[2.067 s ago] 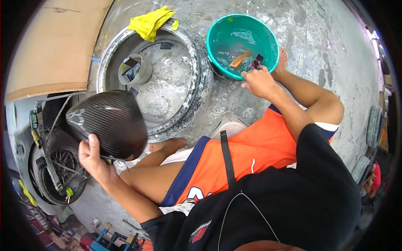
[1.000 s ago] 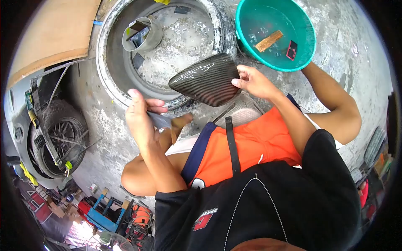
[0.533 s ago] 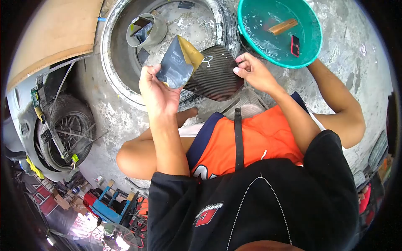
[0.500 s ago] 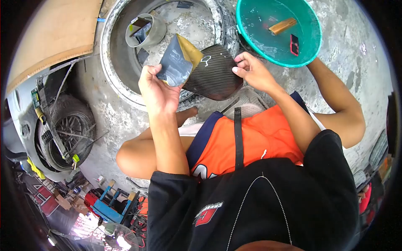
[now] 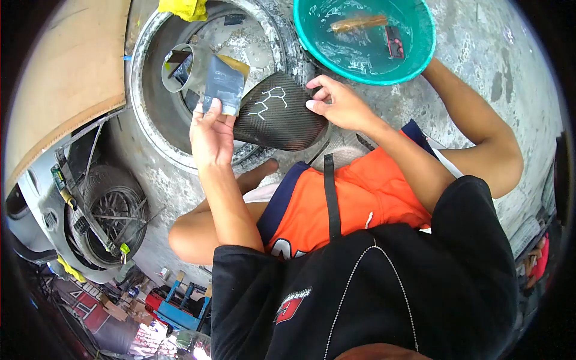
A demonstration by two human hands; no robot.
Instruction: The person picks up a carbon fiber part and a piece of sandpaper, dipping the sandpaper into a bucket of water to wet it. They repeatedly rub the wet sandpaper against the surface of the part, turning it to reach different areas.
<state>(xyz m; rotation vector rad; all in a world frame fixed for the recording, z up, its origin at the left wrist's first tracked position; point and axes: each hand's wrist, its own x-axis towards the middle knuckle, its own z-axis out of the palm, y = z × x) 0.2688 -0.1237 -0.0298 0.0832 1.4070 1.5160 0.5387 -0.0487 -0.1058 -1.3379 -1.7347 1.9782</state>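
My left hand is closed on a folded sheet of sandpaper, its grey face toward me and its tan backing showing at the far edge. Just right of it sits a curved, glossy carbon-fibre panel, with bright angular lines across its dark weave. The sandpaper overlaps the panel's left edge in this view. At the panel's upper right edge, my right hand pinches with thumb and curled fingers. Beneath the panel is a large tire, partly hidden by it.
A green basin of water stands at the upper right, holding a tan block and a red-and-black item. Inside the tire is a pale cup with dark pieces. A yellow cloth lies on the far rim. A wheel stands left.
The panel has turned, showing more bright lines on its face. The sandpaper now faces me flatter, with less tan backing visible. The view has shifted, bringing in the yellow cloth.
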